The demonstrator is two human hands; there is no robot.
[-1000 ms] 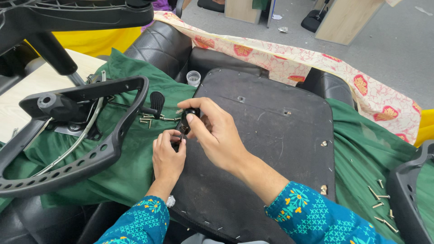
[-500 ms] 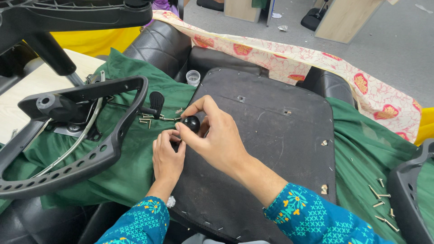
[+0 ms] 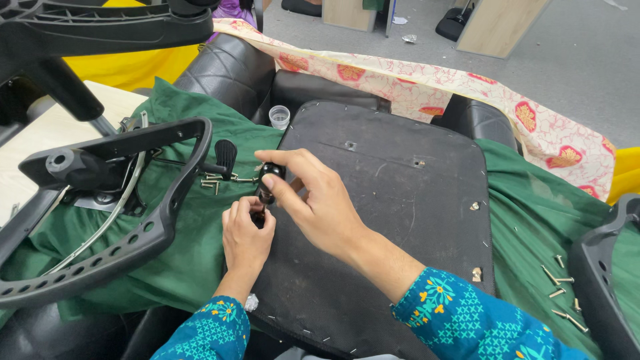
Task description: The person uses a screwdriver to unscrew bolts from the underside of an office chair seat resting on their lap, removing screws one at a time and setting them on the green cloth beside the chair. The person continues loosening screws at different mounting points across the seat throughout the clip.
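Centre frame: right hand [image 3: 313, 200] pinches black-knobbed driver [image 3: 270, 175] upright; left hand [image 3: 245, 233] fingers clenched around its tip at seat base [image 3: 400, 220] left edge. Best kept vertical, steady downward pressure.

Furniture-assembly workshop: upturned chair seat [image 3: 393, 220], loose armrest [image 3: 113, 220], scattered screws [image 3: 563, 293], green cloth [image 3: 193, 260].

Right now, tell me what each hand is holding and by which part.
The right hand grips a stubby screwdriver by its black handle. The left hand pinches something at the tip, too hidden to identify.
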